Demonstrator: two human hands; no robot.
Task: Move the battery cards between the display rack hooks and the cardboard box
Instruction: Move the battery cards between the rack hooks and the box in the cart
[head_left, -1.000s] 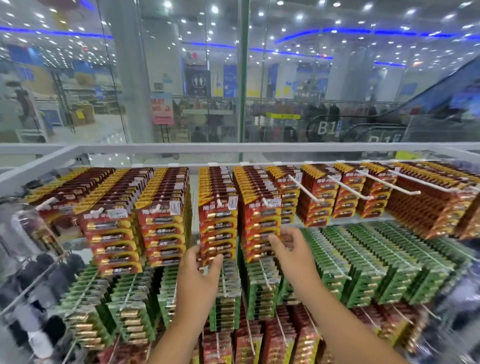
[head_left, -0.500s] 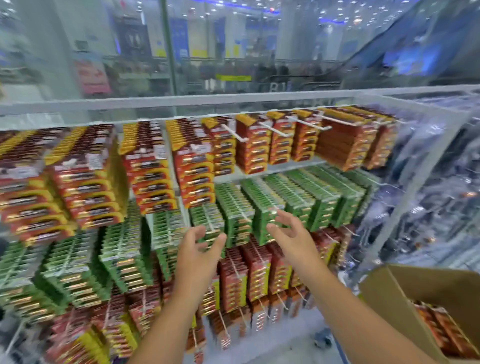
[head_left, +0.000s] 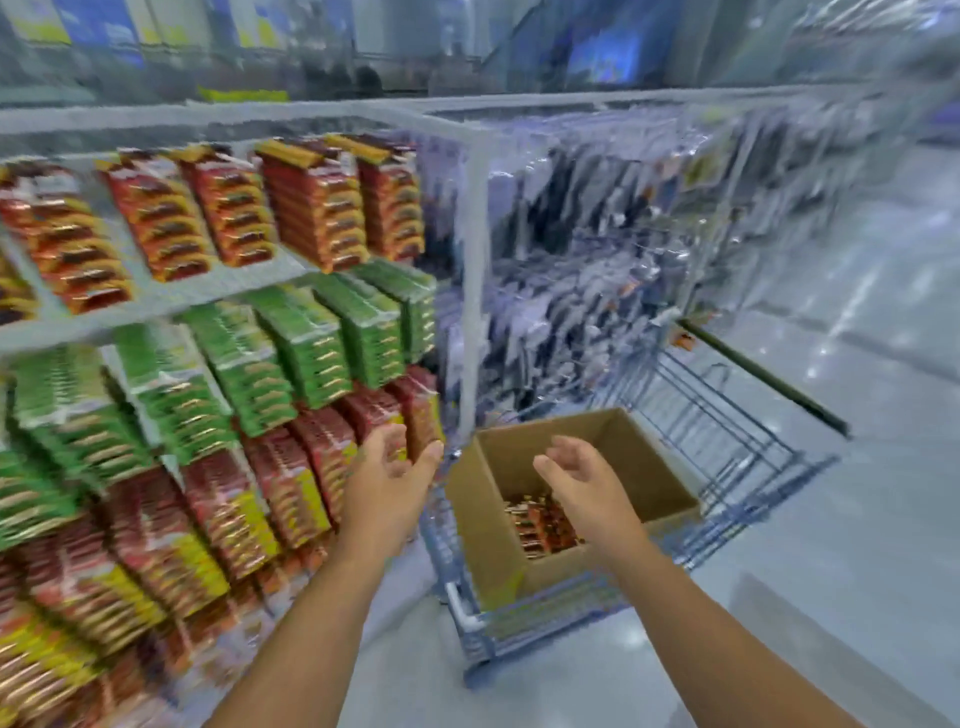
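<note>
The display rack (head_left: 475, 270) fills the left half, hung with rows of red-orange battery cards (head_left: 311, 208), green battery cards (head_left: 306, 353) and red-yellow cards (head_left: 223, 514). An open cardboard box (head_left: 483, 525) sits lower right of the rack, with red-orange battery cards (head_left: 537, 522) at its bottom. My left hand (head_left: 387, 480) is open and empty, just left of the box beside the rack's lower right corner. My right hand (head_left: 584, 486) is open and empty, hovering over the box's opening. The view is blurred by motion.
The box rests in a blue wire shopping cart (head_left: 727, 431) standing on a shiny pale floor (head_left: 831, 597). To the right of the battery rack hang clear-bagged dark goods (head_left: 597, 270). Glass and shop lights lie behind.
My view has swung right and down from the top rows of the rack to the box. Both hands left the hanging cards and moved down toward the box, empty throughout.
</note>
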